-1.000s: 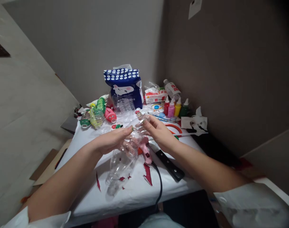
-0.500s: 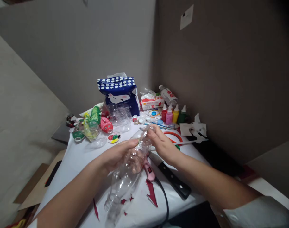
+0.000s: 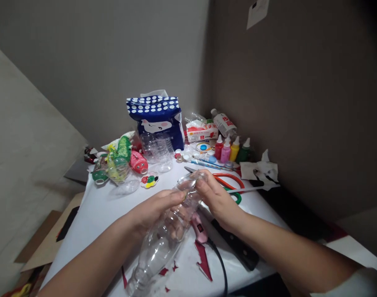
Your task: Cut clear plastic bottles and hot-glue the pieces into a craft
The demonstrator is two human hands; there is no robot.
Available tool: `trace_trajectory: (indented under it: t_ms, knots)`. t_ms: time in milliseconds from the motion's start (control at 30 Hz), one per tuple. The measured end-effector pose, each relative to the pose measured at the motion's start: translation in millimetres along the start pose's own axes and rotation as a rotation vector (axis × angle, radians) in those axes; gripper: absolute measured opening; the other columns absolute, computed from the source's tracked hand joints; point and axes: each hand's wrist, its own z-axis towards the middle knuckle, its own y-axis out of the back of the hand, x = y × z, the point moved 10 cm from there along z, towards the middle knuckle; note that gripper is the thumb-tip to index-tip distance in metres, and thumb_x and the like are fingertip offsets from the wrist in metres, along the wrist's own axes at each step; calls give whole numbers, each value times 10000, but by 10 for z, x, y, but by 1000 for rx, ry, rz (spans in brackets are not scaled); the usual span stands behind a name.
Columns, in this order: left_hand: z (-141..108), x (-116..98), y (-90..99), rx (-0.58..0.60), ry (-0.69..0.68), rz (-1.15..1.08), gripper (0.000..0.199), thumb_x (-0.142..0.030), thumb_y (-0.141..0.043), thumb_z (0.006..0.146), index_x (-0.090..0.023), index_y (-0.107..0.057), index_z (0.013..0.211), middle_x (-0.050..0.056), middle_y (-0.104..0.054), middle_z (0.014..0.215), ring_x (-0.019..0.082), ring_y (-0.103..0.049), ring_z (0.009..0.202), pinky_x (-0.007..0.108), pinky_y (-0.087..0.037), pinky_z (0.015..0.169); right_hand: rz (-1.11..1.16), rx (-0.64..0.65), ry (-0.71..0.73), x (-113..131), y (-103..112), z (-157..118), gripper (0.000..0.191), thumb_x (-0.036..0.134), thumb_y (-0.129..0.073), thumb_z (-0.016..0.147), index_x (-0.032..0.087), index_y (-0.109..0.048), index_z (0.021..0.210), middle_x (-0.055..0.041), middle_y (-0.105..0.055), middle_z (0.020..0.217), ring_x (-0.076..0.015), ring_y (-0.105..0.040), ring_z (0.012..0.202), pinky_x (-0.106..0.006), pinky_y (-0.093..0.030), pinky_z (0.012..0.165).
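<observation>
A clear plastic bottle (image 3: 159, 243) lies slantwise between my hands, its neck end toward me at the lower left. My left hand (image 3: 159, 208) wraps round its middle, with the fingers visible through the plastic. At the far end, my right hand (image 3: 214, 196) is closed on the bottle's upper part. Beneath and beside the bottle rests a pink corded tool (image 3: 200, 231) with a small dark display. A black-handled knife (image 3: 238, 247) lies under my right wrist. Just beyond my right hand are scissors with orange handles (image 3: 230, 178).
Paint bottles (image 3: 227, 150), a blue polka-dot bag (image 3: 159, 123) and a tissue pack (image 3: 202, 133) stand at the back. Painted bottle pieces (image 3: 138, 161) and cut clear bottles (image 3: 160, 152) sit left of centre. Dark red scraps (image 3: 203, 260) and a palette (image 3: 149, 180) lie on the white tabletop.
My hands and the bottle have shifted slightly lower in view as the camera moved. More of the scissors shows beyond my right hand. Both hands keep hold of the bottle.
</observation>
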Motion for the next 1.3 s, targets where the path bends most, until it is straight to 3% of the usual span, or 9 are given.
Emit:
trace_trajectory:
  t_ms: [200,367,533,633,733,867,933,1133,1300]
  knots:
    - [-34,-46,-9,-1,-7,84,520,-611,-590,790,-121,-748,864,125,-723,786,178,-600,553,282,-449,501,-154,20,50,169,-43,-18,426,649,-429,921,248,-508,1041,-72,-602,1106,-231,-566,1103,-420,-435,998]
    - [-109,-175,107,-86,-60,176,410,-562,-670,753,-154,-691,786,50,-677,680,176,-622,564,273,-469,526,-125,88,19,127,-99,-27,497,694,-406,904,248,-505,1101,-85,-588,1188,-236,-543,1167,-426,-408,1038]
    - [-246,-347,302,-196,-102,257,492,-578,-717,688,-127,-670,879,66,-707,729,191,-667,602,281,-493,575,-47,91,13,112,-20,25,522,691,-352,925,254,-452,1193,-85,-596,1187,-205,-619,964,-380,-495,841]
    - [-376,-470,456,-294,-131,239,518,-568,-705,693,-128,-635,958,83,-719,778,206,-672,603,302,-493,579,-462,86,-7,129,42,22,382,605,-447,933,234,-530,968,-38,-643,909,-188,-597,754,-320,-456,660]
    - [-498,-579,601,-372,-183,231,492,-546,-682,708,-138,-614,975,79,-708,803,218,-670,617,334,-503,602,-1061,280,-89,-48,-103,-95,383,592,-578,859,211,-567,817,-47,-651,710,-222,-589,640,-302,-332,544]
    - [-623,-723,728,-434,-276,237,462,-560,-663,691,-141,-634,883,67,-686,755,211,-645,611,353,-509,620,-1481,418,-61,-253,-347,-275,618,642,-724,695,156,-596,1054,-121,-717,819,-310,-661,676,-300,-233,509]
    - [-693,-784,796,-479,-312,193,440,-567,-672,679,-152,-653,823,62,-683,753,203,-630,617,350,-505,626,-1543,443,-57,-335,-441,-326,572,548,-718,735,149,-573,1118,-116,-726,824,-314,-675,679,-300,-192,497]
    - [-957,-930,1030,-623,-403,29,351,-571,-735,616,-260,-720,777,43,-727,787,229,-617,677,368,-522,651,-1527,362,-111,-324,-406,-303,293,136,-482,803,131,-513,1094,-106,-711,785,-243,-639,627,-307,-160,491]
    - [-1260,-1097,1119,-702,-553,-30,297,-515,-698,640,-261,-710,793,14,-737,742,200,-642,645,326,-542,603,-920,167,-155,-136,-213,-288,279,159,-560,772,218,-431,1012,27,-578,743,-130,-505,566,-247,-294,519]
